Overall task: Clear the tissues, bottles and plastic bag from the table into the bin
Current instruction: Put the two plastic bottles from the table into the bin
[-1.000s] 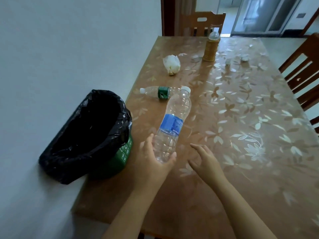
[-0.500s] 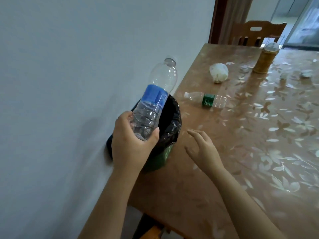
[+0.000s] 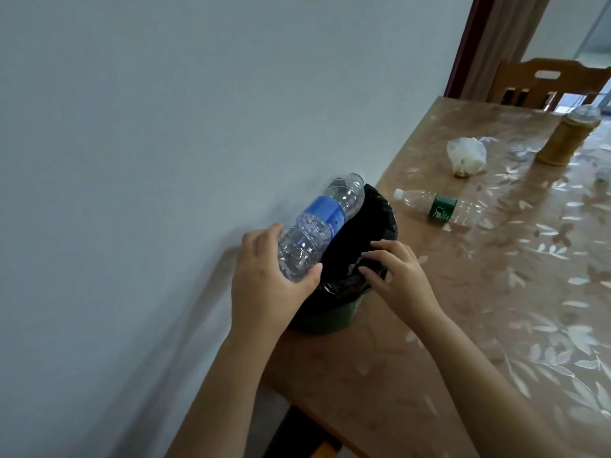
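Observation:
My left hand point(image 3: 264, 285) grips the base of a clear bottle with a blue label point(image 3: 317, 226), tilted with its neck over the far rim of the bin. The green bin with a black liner point(image 3: 370, 226) stands on the table's left edge by the wall. Fingers of my right hand point(image 3: 396, 276) rest on the liner at the bin's near right rim. A clear bottle with a green label point(image 3: 439, 208) lies on its side beyond the bin. A crumpled white plastic bag point(image 3: 466, 157) sits farther back.
A tall brown jar with a clear lid point(image 3: 568, 137) stands at the far right of the flower-patterned table point(image 3: 496, 325). Small scraps lie near it at the right border. A wooden chair point(image 3: 545, 82) stands behind the table. The pale wall runs along the left.
My left hand lifted the blue-label bottle off the table and carried it left over the bin, then tipped it lower. My right hand moved from the tabletop onto the bin liner's rim.

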{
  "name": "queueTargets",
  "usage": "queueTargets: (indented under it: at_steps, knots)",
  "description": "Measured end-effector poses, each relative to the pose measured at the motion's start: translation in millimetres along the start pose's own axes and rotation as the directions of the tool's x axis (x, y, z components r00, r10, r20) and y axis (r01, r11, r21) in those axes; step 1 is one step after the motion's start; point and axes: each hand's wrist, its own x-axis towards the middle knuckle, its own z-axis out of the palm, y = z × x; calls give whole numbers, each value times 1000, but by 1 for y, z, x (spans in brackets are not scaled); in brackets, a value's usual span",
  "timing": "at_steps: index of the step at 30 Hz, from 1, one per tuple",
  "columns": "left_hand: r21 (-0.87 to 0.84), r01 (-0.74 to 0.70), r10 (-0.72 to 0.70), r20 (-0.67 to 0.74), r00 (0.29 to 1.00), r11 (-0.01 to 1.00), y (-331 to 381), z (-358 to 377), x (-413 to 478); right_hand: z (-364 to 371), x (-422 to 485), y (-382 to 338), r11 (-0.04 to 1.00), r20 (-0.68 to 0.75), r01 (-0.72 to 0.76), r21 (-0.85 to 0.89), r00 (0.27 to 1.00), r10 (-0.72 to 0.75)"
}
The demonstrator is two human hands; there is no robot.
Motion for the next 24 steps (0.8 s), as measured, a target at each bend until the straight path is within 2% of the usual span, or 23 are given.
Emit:
queueTargets:
  at_steps: [10, 18, 24]
  knots:
    - [46, -69, 68, 16, 998, 997, -6, 10, 2, -3, -4, 6, 998, 74, 21, 66, 997, -26]
    - [8, -40, 40, 29, 999, 999, -13, 34, 6, 2, -5, 9, 994, 24, 44, 104, 999, -47]
    - [-27, -32, 35, 121, 992, 999, -13, 52, 11, 3, -6, 11, 993, 23, 38, 116, 999, -41]
